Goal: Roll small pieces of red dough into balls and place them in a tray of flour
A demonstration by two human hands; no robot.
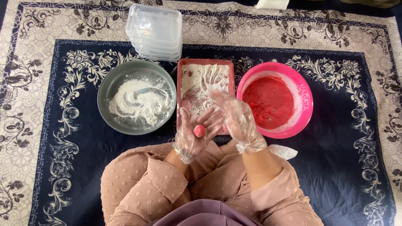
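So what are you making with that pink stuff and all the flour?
A person wearing thin clear gloves sits on a patterned rug. The left hand cups a small pink dough ball in its palm, and the right hand hovers just beside it. Right behind the hands is a rectangular tray dusted with flour. A grey bowl of flour sits on the left, a pink bowl of red-pink dough on the right, and a stack of clear plastic containers waits farther back.
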